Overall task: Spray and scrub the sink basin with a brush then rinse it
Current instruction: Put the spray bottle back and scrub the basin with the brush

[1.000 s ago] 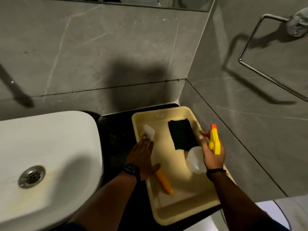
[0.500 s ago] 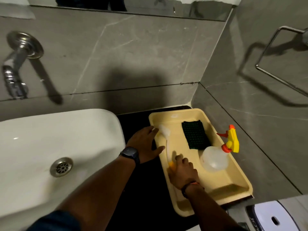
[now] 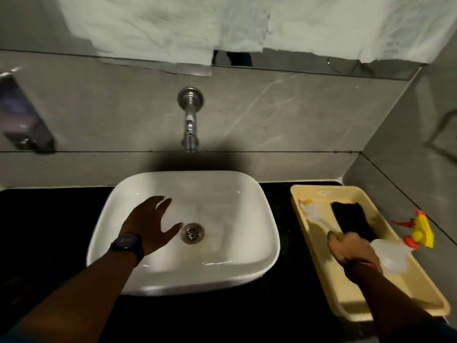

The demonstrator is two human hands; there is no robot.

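A white sink basin (image 3: 230, 199) sits on a black counter, with a metal drain (image 3: 192, 233) in its middle. My left hand (image 3: 150, 225) hovers over the basin left of the drain, fingers spread, holding nothing. My right hand (image 3: 351, 251) is closed on the orange handle of a white-bristled brush (image 3: 314, 215), which lies in a yellow tray (image 3: 309, 194) to the right of the sink. A clear spray bottle (image 3: 393, 253) with a yellow and orange trigger head lies in the tray beside my right hand.
A chrome tap (image 3: 190, 120) juts from the grey tiled wall above the basin. A dark scouring pad (image 3: 351, 219) lies in the tray. A soap dispenser (image 3: 22, 120) hangs on the wall at the left. White cloth (image 3: 222, 23) covers the mirror.
The view has swung left to centre on the sink. My left hand moved from the tray to over the basin. My right hand let go of the spray bottle and took the brush handle.
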